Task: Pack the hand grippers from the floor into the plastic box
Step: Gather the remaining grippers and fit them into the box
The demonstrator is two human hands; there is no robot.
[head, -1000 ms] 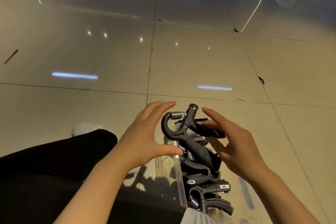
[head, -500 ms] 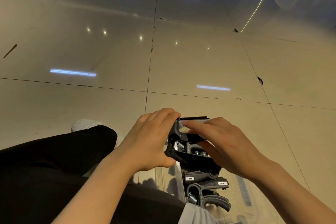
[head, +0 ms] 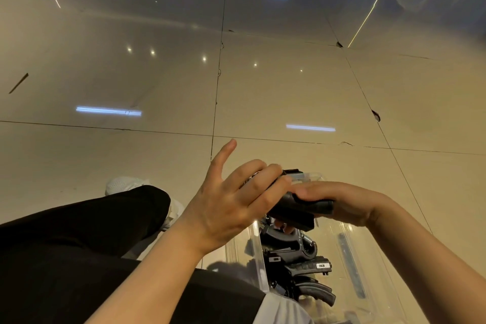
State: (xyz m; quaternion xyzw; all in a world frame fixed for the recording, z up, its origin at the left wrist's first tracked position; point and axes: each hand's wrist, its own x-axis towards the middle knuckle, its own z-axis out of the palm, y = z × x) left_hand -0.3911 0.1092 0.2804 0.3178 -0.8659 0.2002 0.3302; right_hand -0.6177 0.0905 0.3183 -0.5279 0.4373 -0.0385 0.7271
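Both hands, left (head: pixel 231 208) and right (head: pixel 342 205), hold a black hand gripper (head: pixel 297 208) over the clear plastic box (head: pixel 368 258).

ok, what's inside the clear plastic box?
Several black hand grippers stacked along the clear plastic box's left side. Both hands and the held gripper cover its far end.
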